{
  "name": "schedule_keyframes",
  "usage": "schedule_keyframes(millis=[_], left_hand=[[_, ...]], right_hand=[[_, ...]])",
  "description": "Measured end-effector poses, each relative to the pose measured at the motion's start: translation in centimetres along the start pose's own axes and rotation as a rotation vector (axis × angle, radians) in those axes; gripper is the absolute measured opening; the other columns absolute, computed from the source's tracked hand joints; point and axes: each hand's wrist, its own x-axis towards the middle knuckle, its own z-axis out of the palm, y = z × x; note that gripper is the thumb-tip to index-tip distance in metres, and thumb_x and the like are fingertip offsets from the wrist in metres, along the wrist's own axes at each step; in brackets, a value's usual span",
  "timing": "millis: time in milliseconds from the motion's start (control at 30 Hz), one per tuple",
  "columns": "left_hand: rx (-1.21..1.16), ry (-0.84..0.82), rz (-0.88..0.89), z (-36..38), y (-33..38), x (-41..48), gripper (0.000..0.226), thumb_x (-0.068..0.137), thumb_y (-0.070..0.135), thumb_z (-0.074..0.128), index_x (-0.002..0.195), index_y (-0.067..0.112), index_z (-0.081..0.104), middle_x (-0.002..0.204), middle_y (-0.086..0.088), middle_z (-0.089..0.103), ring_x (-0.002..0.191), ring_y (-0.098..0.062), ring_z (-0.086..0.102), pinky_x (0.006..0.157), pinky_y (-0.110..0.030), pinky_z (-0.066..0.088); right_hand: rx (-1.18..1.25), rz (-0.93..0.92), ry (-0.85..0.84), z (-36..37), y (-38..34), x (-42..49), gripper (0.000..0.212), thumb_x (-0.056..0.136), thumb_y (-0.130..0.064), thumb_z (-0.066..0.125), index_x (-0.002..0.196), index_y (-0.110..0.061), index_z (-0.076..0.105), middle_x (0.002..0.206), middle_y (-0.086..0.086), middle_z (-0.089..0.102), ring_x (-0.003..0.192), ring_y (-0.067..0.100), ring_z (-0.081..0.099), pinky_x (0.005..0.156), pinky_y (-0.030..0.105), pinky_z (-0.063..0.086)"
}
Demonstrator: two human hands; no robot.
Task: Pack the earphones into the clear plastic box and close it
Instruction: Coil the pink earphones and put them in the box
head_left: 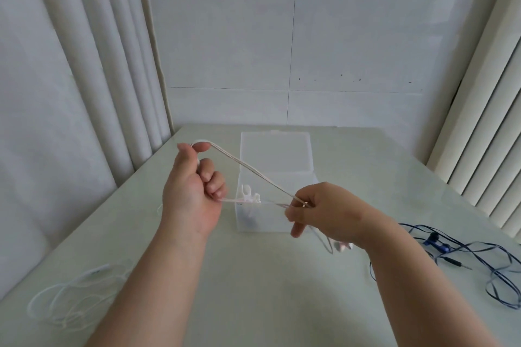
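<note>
Left hand (194, 186) raised, right hand (324, 210) lower, both pinching the taut earphone cord (253, 175).

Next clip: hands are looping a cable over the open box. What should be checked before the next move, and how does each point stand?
1. Is the clear plastic box open: ok, lid up.
2. Grip of left hand: ok, pale cable hooked over a raised finger.
3. Grip of right hand: ok, pinches the strands.
4. Cable fully coiled: not ok, earbuds dangle below the right hand.
5. Room in the box: cannot tell, contents hazy.
6. Are white earphones and blue earphones packed: not ok, both lie on the table.
</note>
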Motion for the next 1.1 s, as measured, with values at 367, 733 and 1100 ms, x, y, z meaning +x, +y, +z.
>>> schedule_keyframes(millis=[367,733,1100], left_hand=[[-0.120,0.095,-0.160,-1.1,0.8,0.4,0.041,0.095,0.033,0.051,0.059,0.020,0.036,0.052,0.004,0.034,0.035,-0.009,0.024,0.034,-0.017,0.018],[0.666,-0.218,0.111,-1.1,0.2,-0.2,0.065,0.076,0.073,0.045,0.051,0.014,0.050,0.039,-0.009,0.036,0.035,-0.018,0.027,0.046,-0.027,0.020],[0.436,-0.436,-0.053,-1.6,0.4,-0.2,0.071,0.077,0.076,0.041,0.049,0.011,0.046,0.039,0.004,0.032,0.039,-0.016,0.027,0.048,-0.027,0.022]], right_hand=[[0.043,-0.006,0.063,-0.7,0.4,-0.2,0.009,0.083,-0.023,0.061,0.076,-0.020,0.066,0.058,-0.008,0.051,0.043,0.007,0.042,0.047,0.020,0.036],[0.193,0.008,0.361,-1.2,0.8,0.3,0.030,0.091,-0.028,0.057,0.067,-0.017,0.069,0.044,-0.012,0.044,0.050,0.016,0.040,0.056,0.027,0.036],[0.434,0.204,0.388,-1.3,2.1,1.1,0.029,0.079,-0.025,0.060,0.052,-0.016,0.063,0.060,0.005,0.032,0.049,0.019,0.024,0.049,0.024,0.024]])
